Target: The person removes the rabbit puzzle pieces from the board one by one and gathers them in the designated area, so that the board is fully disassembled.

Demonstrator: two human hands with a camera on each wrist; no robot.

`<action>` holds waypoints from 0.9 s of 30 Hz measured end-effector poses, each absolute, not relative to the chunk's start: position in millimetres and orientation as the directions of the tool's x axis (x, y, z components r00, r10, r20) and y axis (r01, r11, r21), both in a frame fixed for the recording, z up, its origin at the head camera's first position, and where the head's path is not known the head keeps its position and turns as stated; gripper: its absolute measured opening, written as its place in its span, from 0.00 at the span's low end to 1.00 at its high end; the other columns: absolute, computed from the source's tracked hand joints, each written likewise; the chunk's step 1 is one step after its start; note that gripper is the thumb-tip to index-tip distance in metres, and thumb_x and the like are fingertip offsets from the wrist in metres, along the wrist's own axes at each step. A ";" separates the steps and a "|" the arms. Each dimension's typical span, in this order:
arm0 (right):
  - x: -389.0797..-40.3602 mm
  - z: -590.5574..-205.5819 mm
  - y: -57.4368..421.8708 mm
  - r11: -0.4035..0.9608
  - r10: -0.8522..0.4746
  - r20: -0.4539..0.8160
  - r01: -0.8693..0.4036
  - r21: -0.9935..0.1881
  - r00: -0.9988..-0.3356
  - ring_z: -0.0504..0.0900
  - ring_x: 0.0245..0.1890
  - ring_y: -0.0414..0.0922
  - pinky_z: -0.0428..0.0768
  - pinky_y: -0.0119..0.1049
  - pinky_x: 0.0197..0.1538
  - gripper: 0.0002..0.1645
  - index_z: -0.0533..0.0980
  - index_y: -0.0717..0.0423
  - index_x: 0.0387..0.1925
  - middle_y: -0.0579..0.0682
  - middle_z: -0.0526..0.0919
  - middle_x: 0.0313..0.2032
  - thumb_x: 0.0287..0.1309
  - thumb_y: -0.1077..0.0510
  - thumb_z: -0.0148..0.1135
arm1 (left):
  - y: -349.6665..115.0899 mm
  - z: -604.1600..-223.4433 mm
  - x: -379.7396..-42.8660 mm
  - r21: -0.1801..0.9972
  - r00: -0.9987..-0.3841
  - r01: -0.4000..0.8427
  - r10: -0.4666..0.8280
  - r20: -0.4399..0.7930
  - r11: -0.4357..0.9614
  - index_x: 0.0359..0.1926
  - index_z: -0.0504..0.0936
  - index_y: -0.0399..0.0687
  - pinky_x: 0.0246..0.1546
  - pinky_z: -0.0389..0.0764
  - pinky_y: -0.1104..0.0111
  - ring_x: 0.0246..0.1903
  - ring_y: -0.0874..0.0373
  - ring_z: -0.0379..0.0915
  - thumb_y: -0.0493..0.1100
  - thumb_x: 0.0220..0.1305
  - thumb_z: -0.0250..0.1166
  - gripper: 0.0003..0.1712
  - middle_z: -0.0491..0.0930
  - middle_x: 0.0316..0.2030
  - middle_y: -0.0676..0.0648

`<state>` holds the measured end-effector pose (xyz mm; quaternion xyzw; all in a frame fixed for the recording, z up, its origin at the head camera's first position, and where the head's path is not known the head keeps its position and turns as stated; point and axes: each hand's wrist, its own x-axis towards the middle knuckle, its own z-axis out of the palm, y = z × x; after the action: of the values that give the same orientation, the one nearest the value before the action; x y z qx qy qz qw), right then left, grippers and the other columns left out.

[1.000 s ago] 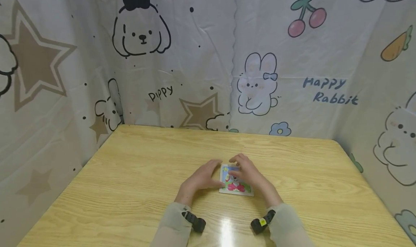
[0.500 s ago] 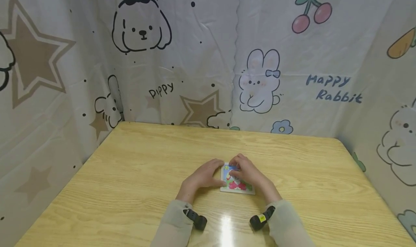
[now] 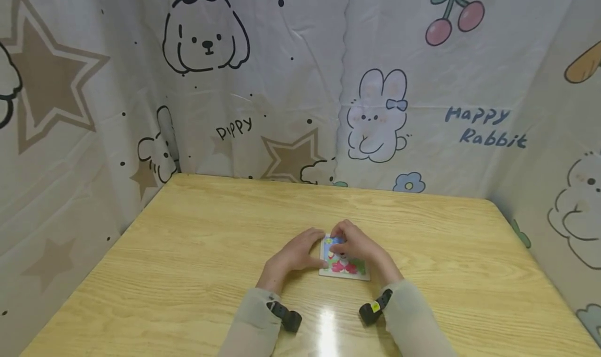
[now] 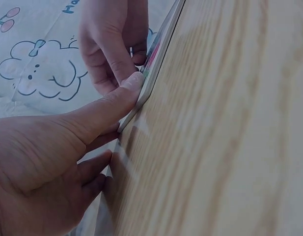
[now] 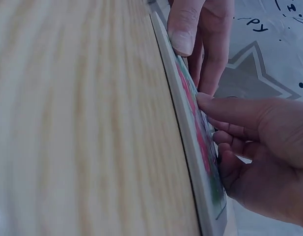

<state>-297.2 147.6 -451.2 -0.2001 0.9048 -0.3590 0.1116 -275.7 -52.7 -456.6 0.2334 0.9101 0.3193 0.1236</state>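
A small square picture board (image 3: 344, 270) with a pink-dressed cartoon figure, a blue sky and a pale border lies flat on the wooden table. At its left side is my left hand (image 3: 296, 252), the thumb on the near-left border and the fingers by the far-left corner; the left wrist view has this thumb on the board's rim (image 4: 149, 84). My right hand (image 3: 359, 245) bends over the upper part of the picture, covering some of it. In the right wrist view its thumb (image 5: 210, 103) touches the picture's face, with the other fingers curled close by; I cannot tell whether they pinch anything.
The light wooden table (image 3: 211, 231) spreads around the board, with a bright glare (image 3: 327, 331) nearer the person. A printed curtain (image 3: 291, 85) stands behind and at both sides. Black wrist cameras sit on both sleeves, the left camera (image 3: 291, 320) and the right camera (image 3: 368, 312).
My right fingers have lowered slightly onto the picture, and the right forearm has shifted a little left. The left hand keeps its place by the board. The head view has tilted slightly.
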 end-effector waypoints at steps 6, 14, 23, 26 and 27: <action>-299.2 -449.4 149.3 0.638 -0.454 -0.101 -0.244 -0.731 -0.885 0.70 0.46 0.48 0.73 0.35 0.48 0.15 0.70 0.61 0.46 0.57 0.71 0.47 0.61 0.62 0.64 | -51.6 -455.4 -275.8 0.647 -0.861 0.341 0.503 -0.077 0.683 0.71 0.64 0.44 0.75 0.61 0.55 0.72 0.48 0.59 0.50 0.58 0.72 0.44 0.65 0.70 0.45; -295.3 -449.7 148.2 0.606 -0.443 -0.066 -0.244 -0.757 -0.894 0.69 0.40 0.46 0.69 0.31 0.40 0.17 0.70 0.63 0.48 0.56 0.72 0.41 0.60 0.65 0.64 | -53.2 -453.1 -274.6 0.651 -0.860 0.343 0.505 -0.073 0.678 0.71 0.64 0.43 0.75 0.60 0.54 0.72 0.47 0.58 0.50 0.58 0.72 0.43 0.64 0.70 0.44; -288.6 -456.9 144.1 0.625 -0.421 0.027 -0.311 -0.716 -0.907 0.70 0.41 0.45 0.72 0.31 0.42 0.15 0.69 0.61 0.48 0.55 0.72 0.43 0.61 0.66 0.63 | -54.0 -455.1 -273.9 0.653 -0.857 0.340 0.508 -0.080 0.677 0.71 0.64 0.43 0.76 0.60 0.54 0.73 0.47 0.57 0.50 0.58 0.72 0.44 0.64 0.71 0.44; -287.3 -457.0 143.3 0.624 -0.429 0.085 -0.363 -0.692 -0.899 0.72 0.43 0.47 0.76 0.37 0.47 0.13 0.69 0.62 0.46 0.55 0.72 0.44 0.61 0.67 0.62 | -54.7 -454.2 -273.7 0.651 -0.854 0.344 0.513 -0.082 0.676 0.71 0.63 0.43 0.76 0.59 0.53 0.73 0.46 0.57 0.50 0.58 0.71 0.44 0.64 0.71 0.44; -286.9 -456.8 142.5 0.627 -0.427 0.100 -0.374 -0.683 -0.899 0.72 0.43 0.47 0.77 0.38 0.49 0.13 0.69 0.61 0.45 0.55 0.72 0.44 0.61 0.67 0.61 | -55.0 -454.0 -273.8 0.651 -0.854 0.347 0.515 -0.079 0.675 0.71 0.63 0.43 0.75 0.59 0.53 0.73 0.46 0.57 0.50 0.58 0.71 0.44 0.64 0.71 0.43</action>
<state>-286.9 142.5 -456.8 -0.2221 0.9013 -0.3703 0.0360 -273.8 -55.0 -454.0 0.2378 0.9060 0.3254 0.1292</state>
